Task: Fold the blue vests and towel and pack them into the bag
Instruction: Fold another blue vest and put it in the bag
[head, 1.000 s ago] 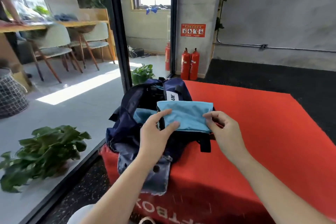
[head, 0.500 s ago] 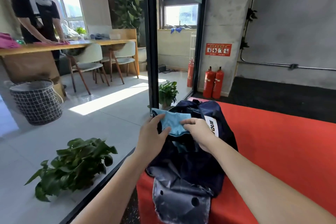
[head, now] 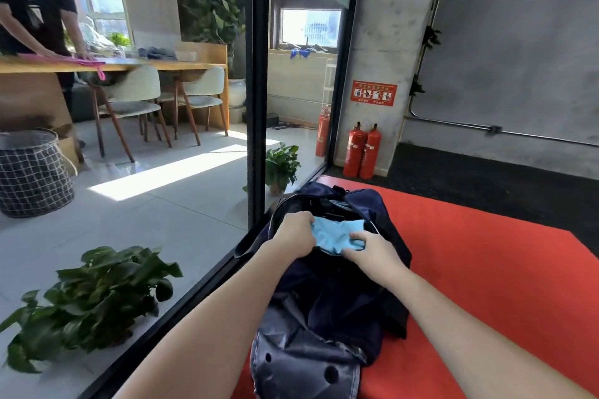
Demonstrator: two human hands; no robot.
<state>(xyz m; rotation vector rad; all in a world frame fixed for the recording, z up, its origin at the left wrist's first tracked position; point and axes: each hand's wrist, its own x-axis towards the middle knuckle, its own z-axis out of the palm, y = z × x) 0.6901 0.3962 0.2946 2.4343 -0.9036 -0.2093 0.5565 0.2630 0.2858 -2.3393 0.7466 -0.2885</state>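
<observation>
Pushing the light, limp folded blue cloth (head: 337, 234) into the bag (head: 324, 285), you are gripping its opposite edges with both hands, left hand (head: 296, 235) and right hand (head: 372, 253).

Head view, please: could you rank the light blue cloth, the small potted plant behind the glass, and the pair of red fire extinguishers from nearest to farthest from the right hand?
1. Light blue cloth: gripped by the right hand at the bag's mouth.
2. Small potted plant: ahead and left, beyond the glass.
3. Pair of fire extinguishers: farther ahead, against the concrete pillar.
</observation>
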